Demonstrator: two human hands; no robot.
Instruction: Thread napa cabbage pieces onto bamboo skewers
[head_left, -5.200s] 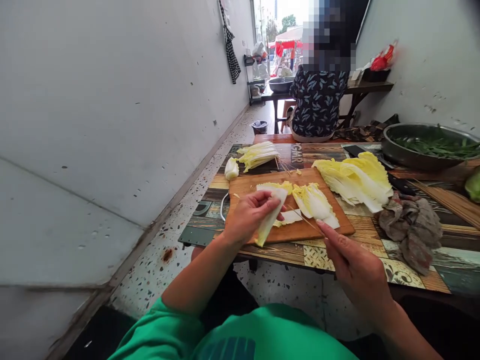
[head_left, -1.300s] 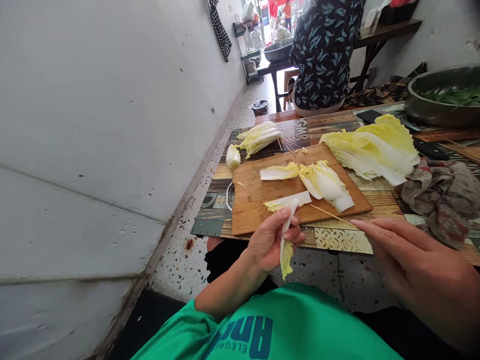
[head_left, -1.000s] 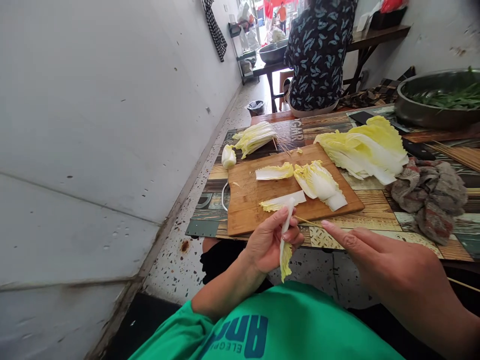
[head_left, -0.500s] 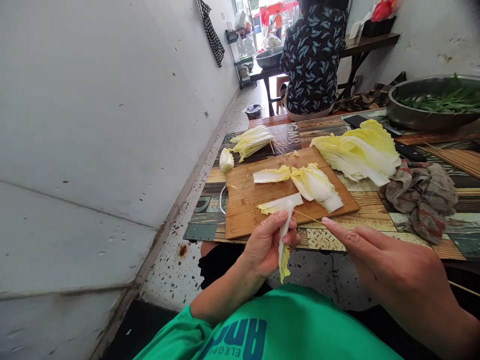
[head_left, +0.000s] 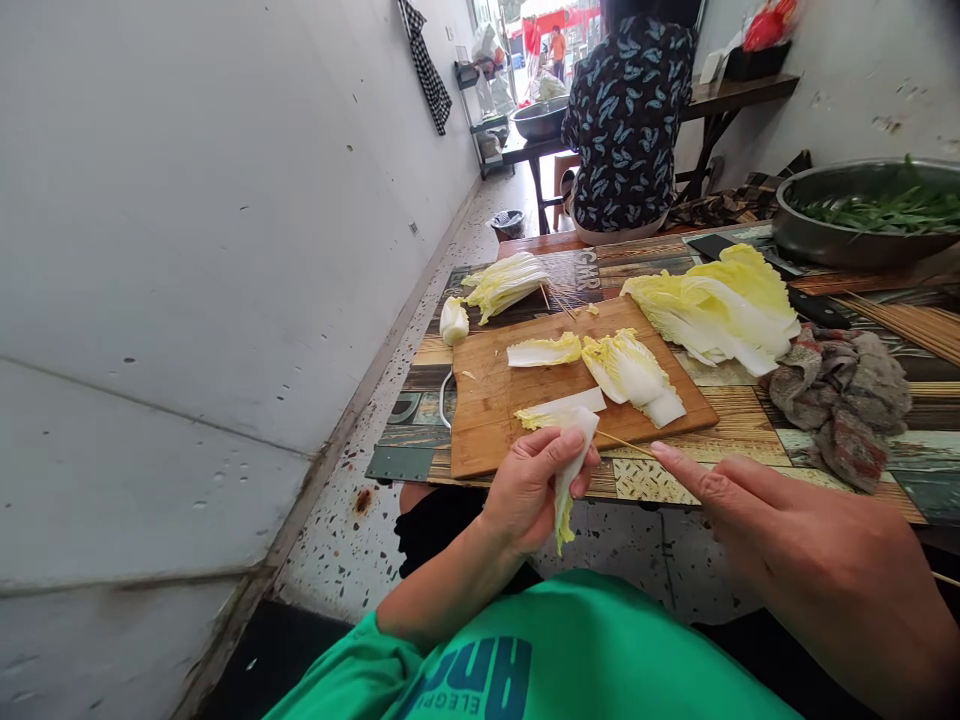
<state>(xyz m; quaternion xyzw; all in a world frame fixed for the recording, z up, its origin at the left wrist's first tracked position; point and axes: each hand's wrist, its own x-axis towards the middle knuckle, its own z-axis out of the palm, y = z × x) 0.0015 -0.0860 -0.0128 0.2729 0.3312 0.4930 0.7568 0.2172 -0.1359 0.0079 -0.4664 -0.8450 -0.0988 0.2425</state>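
Pinched between the thumb and fingers of my left hand [head_left: 529, 485] is a folded strip of napa cabbage leaf [head_left: 576, 458], its white end up and yellow frill hanging down. My right hand [head_left: 810, 555] grips a thin bamboo skewer [head_left: 626, 443], index finger laid along it; the skewer's front end meets the cabbage, and whether it has pierced it I cannot tell. Behind my hands lies the wooden cutting board [head_left: 480, 400]. On it rest a cut strip [head_left: 566, 402], another strip [head_left: 544, 351] and a small pile of cabbage pieces [head_left: 634, 375].
Larger cabbage leaves [head_left: 720, 305] lie right of the board, beside a crumpled rag [head_left: 844, 400], a black-handled knife [head_left: 819, 308] and several skewers [head_left: 911, 328]. A metal basin [head_left: 825, 235] holds greens. Skewered cabbage [head_left: 508, 284] lies at back left. A person [head_left: 630, 130] sits beyond the table.
The cabbage strip in my left hand has turned, showing more of its broad white end tilted right. My right hand has shifted slightly right and down with the skewer.
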